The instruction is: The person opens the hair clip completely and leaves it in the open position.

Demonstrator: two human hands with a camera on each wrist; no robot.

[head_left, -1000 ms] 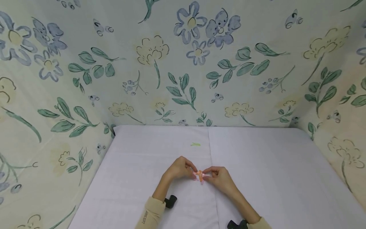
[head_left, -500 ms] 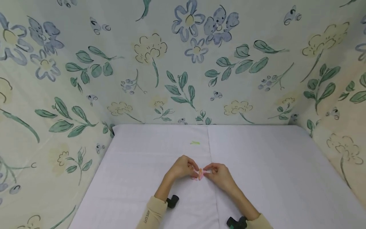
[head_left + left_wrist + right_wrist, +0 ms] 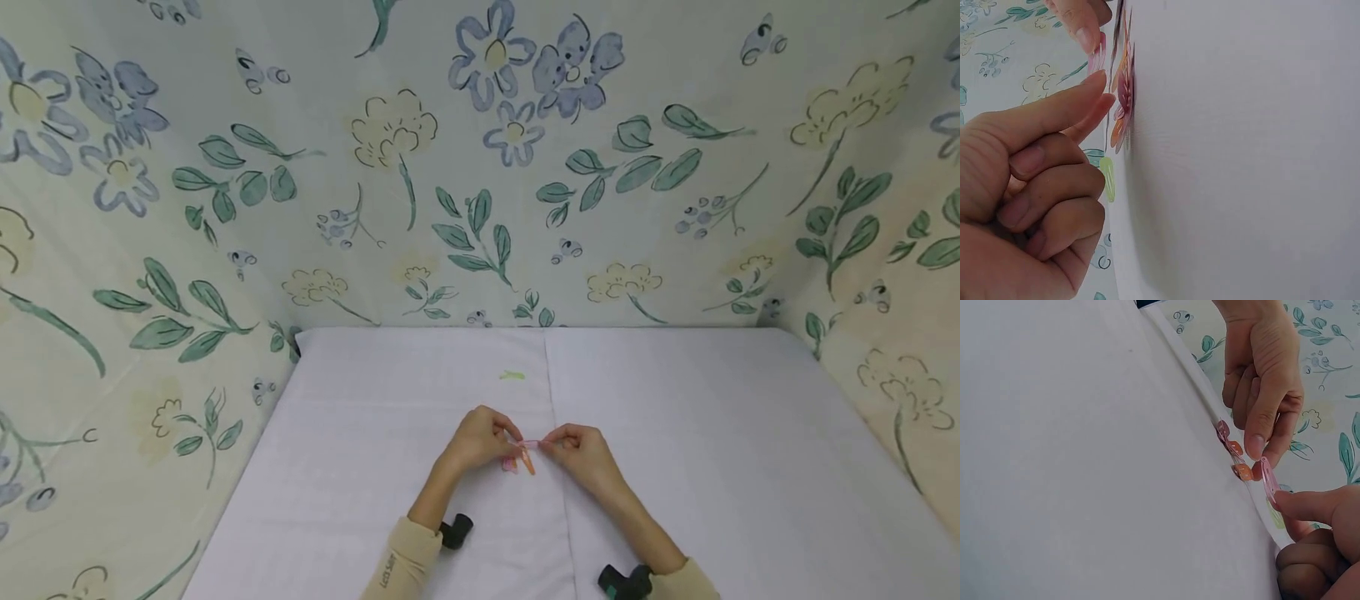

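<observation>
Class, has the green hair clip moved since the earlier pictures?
No: in the head view, the green hair clip lies just left of the seam in the white cloth, as before.

Shows moderate, diffuse light in the head view, spread over the white surface (image 3: pixel 675 433) with a cool lavender cast. Dims to grey toward the far right of the surface; turns warm and peach on the right-hand floral cloth (image 3: pixel 907 333). Renders the pink and orange clips (image 3: pixel 528 461) small and soft, with lettering on the left sleeve (image 3: pixel 402 560) barely legible. Reads greyer in the left wrist view, with a soft shadow band along the surface edge. Darkens in the right wrist view on the curled lower fingers (image 3: pixel 1305 570).
</observation>
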